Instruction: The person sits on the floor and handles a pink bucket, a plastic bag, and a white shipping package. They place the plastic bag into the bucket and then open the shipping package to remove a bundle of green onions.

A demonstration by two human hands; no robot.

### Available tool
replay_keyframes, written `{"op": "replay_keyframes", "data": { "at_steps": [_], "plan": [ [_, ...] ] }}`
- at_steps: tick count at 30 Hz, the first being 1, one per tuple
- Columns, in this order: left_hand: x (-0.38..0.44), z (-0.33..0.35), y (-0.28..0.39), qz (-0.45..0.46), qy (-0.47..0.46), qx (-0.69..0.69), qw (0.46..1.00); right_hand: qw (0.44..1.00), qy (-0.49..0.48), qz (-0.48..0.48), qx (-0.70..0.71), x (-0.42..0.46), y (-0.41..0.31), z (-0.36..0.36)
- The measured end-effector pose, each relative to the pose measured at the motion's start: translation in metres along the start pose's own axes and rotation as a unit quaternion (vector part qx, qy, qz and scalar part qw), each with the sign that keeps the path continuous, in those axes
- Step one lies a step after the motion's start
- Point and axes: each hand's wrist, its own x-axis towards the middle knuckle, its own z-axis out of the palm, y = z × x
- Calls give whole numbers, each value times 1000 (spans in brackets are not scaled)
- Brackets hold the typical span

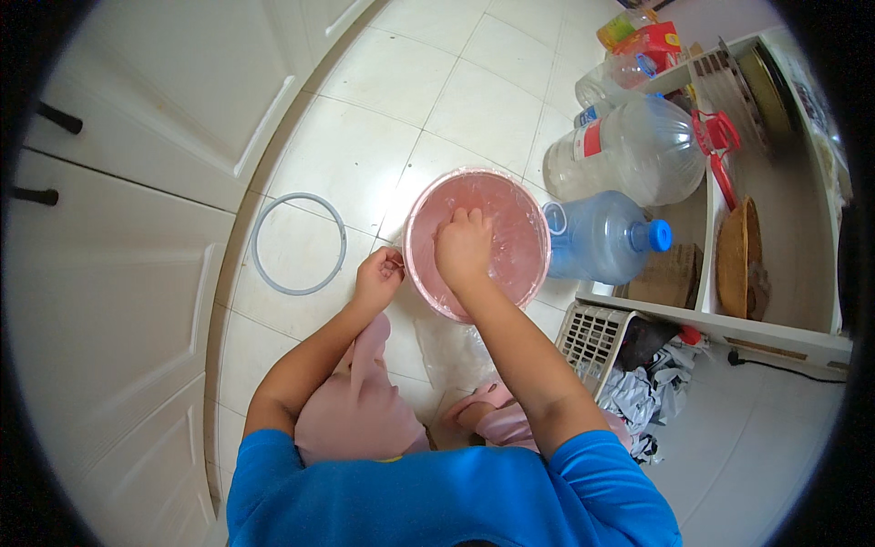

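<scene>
A round pink plastic bin [409, 270] stands on the floor in front of me. A clear plastic bag [516, 239] lines its inside and folds over the rim. My right hand [465, 243] reaches into the bin with curled fingers against the lining; nothing shows in it, though the fingertips are partly hidden. Just outside the left of the rim, my left hand [380, 277] pinches an edge of the clear bag. On the floor to the left, apart from the bin, lies a grey plastic ring [299, 292]. More clear plastic film [454, 355] spreads below the bin, near my feet.
Right of the bin sits a blue water jug [601, 239], with a large clear bottle [629, 150] behind it. A white shelf unit [752, 327] borders them. Below is a white basket [593, 338] beside crumpled plastic bags [636, 396]. White cabinet doors [123, 287] line the left.
</scene>
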Motion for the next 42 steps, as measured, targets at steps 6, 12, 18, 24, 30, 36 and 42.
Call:
{"op": "replay_keyframes", "data": {
  "at_steps": [6,12,18,24,30,36,42],
  "plan": [
    [-1,1,5,-44,-14,12,999,1000,-4,-1,13,-11,3,3],
    [8,-12,18,-72,-40,65,994,999,-14,4,32,-14,3,7],
    [34,-17,80,154,99,162,970,988,-35,43,142,-19,8,-15],
    [52,15,130,218,19,383,898,977,2,60,205,-23,5,-41],
    [54,21,122,144,49,359,921,974,157,87,138,-8,30,-54],
    [61,14,99,2,54,123,991,982,111,95,118,5,37,-48],
    [62,13,80,-122,47,-7,991,987,101,84,95,7,39,-36]
  ]
}}
